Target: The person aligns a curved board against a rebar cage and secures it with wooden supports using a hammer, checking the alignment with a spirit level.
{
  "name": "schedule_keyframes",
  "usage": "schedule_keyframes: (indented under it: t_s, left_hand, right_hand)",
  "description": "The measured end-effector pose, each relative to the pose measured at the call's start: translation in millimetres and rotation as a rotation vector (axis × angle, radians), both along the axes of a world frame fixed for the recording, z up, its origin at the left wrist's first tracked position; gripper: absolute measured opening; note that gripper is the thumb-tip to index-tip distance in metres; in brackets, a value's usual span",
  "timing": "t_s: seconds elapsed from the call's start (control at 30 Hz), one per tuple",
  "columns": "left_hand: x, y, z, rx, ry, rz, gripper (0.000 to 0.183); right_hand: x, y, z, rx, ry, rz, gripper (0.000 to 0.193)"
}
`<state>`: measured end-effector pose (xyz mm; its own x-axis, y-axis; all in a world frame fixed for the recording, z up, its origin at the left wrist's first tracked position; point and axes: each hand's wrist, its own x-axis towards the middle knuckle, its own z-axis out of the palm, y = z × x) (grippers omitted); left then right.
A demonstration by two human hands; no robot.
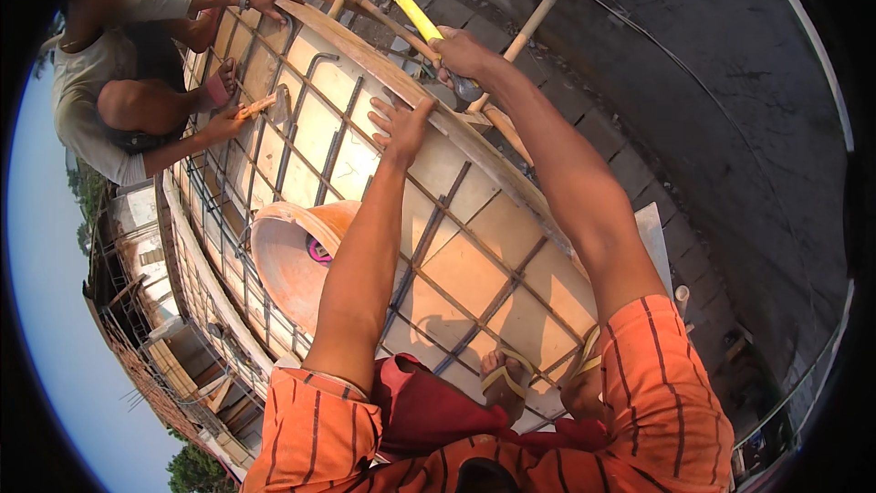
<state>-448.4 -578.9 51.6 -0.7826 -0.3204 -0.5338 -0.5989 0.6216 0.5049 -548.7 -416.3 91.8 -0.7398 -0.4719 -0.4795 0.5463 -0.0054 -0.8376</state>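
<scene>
My right hand (pixel 464 55) is wrapped around a hammer (pixel 417 16) with a yellow handle and a grey butt end, held just outside a wooden edge board (pixel 511 181). The hammer's head is small and partly unclear. My left hand (pixel 401 126) lies on the board's inner edge, fingers spread over the pale panel. Beneath my forearms runs a grid of rebar (pixel 429 237) on plywood sheets (pixel 479 260). An orange bucket (pixel 274 260) stands tilted beside my left forearm, with something pink inside.
At the left a co-worker (pixel 100 100) crouches, one hand on the board, the other holding a tool (pixel 260 108) with an orange handle. Bamboo poles (pixel 543 14) rise past the board. A dark wall (pixel 712 128) and a drop lie to the right. My sandaled foot (pixel 504 379) stands among the bars.
</scene>
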Motion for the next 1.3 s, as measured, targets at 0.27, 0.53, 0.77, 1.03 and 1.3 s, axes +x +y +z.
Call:
schedule_keyframes:
  t_s: [0.27, 0.53, 0.77, 1.03, 1.3]
  left_hand:
    - [-7, 11, 1, 0.001, 0.002, 0.004, 0.113]
    - [-7, 8, -4, -0.012, -0.010, -0.017, 0.115]
    - [-14, 13, 5, -0.041, 0.008, -0.001, 0.115]
    - [-3, 8, -4, -0.010, 0.015, 0.024, 0.115]
    - [-1, -4, -3, -0.031, -0.022, 0.017, 0.112]
  right_hand:
    - [-15, -26, -39, 0.427, 0.291, -0.011, 0.054]
    - [-59, 18, 13, 0.391, 0.290, -0.457, 0.032]
    - [-12, -9, -46, 0.430, 0.348, 0.177, 0.055]
    - [-53, 26, 31, 0.485, 0.424, -0.337, 0.055]
    - [-20, 13, 8, 0.271, 0.243, 0.094, 0.058]
